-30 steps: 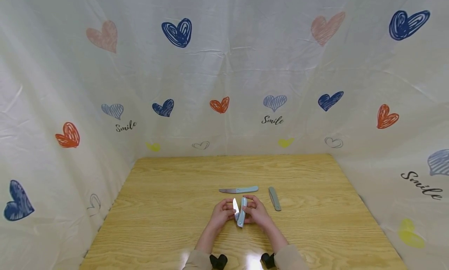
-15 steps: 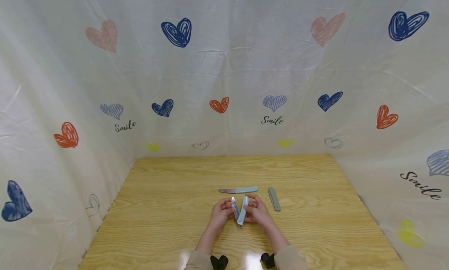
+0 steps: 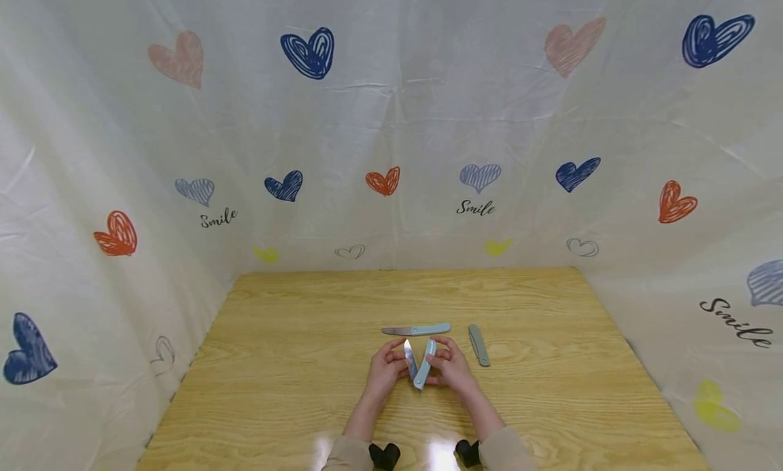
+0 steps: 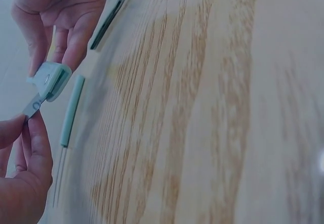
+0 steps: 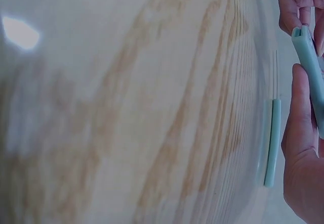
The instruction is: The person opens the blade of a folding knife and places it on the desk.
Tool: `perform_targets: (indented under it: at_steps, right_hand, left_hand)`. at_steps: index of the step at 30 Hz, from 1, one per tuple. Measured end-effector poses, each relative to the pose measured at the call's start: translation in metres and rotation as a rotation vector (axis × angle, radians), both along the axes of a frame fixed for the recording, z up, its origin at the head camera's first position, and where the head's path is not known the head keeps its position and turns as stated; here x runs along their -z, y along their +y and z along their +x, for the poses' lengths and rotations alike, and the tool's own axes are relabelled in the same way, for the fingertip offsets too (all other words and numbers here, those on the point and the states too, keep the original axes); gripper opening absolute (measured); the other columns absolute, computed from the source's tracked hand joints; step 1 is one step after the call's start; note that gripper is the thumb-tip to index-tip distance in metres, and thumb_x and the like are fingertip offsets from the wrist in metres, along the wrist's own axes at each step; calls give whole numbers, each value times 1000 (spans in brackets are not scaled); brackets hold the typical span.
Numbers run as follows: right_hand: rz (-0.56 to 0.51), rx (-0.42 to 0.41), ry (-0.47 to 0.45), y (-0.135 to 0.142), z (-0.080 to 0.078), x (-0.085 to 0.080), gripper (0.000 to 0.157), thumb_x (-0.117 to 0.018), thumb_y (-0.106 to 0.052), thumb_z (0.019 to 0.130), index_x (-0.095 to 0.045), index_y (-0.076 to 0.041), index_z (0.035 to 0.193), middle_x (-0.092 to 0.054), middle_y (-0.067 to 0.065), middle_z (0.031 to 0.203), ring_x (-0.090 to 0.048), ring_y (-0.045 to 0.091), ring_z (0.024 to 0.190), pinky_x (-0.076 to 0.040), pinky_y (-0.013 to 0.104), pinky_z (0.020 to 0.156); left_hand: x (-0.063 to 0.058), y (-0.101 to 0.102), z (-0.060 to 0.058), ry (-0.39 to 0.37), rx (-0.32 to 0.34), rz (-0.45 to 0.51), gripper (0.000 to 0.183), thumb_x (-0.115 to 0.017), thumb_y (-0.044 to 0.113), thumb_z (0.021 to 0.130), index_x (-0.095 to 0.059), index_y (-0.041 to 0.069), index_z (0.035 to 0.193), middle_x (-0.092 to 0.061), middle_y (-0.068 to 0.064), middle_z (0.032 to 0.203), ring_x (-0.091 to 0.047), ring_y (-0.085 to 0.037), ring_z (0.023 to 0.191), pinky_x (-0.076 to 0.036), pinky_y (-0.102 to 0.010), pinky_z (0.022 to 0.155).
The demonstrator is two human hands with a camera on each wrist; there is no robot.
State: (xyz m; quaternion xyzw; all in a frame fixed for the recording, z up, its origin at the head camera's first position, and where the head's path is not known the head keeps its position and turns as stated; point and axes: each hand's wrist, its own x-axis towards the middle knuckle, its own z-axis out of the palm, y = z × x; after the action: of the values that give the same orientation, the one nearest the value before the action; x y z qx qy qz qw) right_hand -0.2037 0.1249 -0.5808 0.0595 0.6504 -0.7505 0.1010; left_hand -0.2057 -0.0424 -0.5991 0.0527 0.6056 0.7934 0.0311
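Note:
Between both hands, a folding knife (image 3: pixel 425 368) with a pale blue handle stands part unfolded in a V, pivot end toward the person. My left hand (image 3: pixel 383 374) pinches its shiny blade (image 3: pixel 410 359) between thumb and fingers, which the left wrist view shows close to the pivot. Its handle (image 5: pixel 306 57) is gripped by my right hand (image 3: pixel 455 374), the thumb along its near side. Just beyond the hands lies a second folding knife (image 3: pixel 430 329), blade out and pointing left. A grey-green folding knife (image 3: pixel 479 346), folded, rests right of the right hand.
All of this is on a wood-grain table (image 3: pixel 293 335). A white curtain (image 3: pixel 342 131) printed with hearts encloses the back and both sides. Black wrist mounts (image 3: pixel 384 456) sit at the beige sleeves (image 3: pixel 349 455).
The handle has swung right, away from the blade, so the V between them is wider. Both hands keep their hold and stay almost in place. The two knives on the table lie as before.

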Motion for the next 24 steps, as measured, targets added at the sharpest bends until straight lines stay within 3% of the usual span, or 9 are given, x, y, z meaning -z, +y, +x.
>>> perform_targets:
  at_steps: [6,24]
  right_hand:
    - [2,20,-20,0,0,0,46,-58,3,93,-40,2,135,-52,5,89,-57,17,80,-61,43,63]
    - [-17,11,-3,1,2,2,48,-58,3,94,-36,5,136,-57,9,95,-61,17,80,-61,43,64]
  left_hand:
    - [-6,3,-2,-138,-29,-51,50,-59,-13,83,-49,-12,132,-54,-2,80,-59,-10,73,-57,-25,68]
    - [-13,-4,3,-207,-28,-61,52,-62,-12,84,-48,-9,134,-55,-3,80,-60,-12,70,-60,-29,65]
